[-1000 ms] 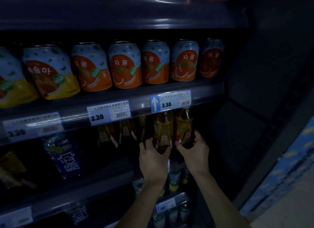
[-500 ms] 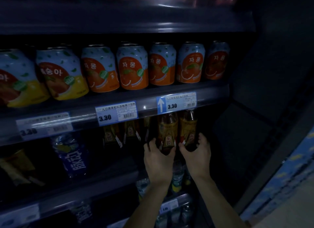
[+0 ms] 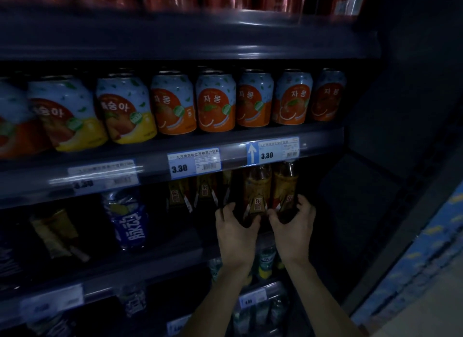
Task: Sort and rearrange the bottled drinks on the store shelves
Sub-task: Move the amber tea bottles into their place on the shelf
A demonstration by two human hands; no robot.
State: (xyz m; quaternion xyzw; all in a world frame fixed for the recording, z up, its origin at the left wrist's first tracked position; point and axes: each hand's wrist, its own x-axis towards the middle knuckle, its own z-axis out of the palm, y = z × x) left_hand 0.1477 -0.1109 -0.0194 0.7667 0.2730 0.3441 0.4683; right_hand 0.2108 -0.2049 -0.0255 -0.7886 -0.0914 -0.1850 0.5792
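Left hand (image 3: 235, 232) is curled round the lower body of the left bottle (image 3: 255, 193), thumb on one side, fingers on the other. Right hand (image 3: 293, 227) clasps the right bottle (image 3: 285, 186) in the same manner. Both bottles are slim, amber and glossy, with gold labels. They stand upright, touching side by side, at the right end of the middle shelf (image 3: 140, 269), under an arrowed price tag (image 3: 273, 151). More amber bottles (image 3: 204, 191) stand further left and deeper in. A blue bottle (image 3: 130, 221) with a crinkled wrap stands beyond them. Rounded printed cans (image 3: 215, 103) line the tier above.
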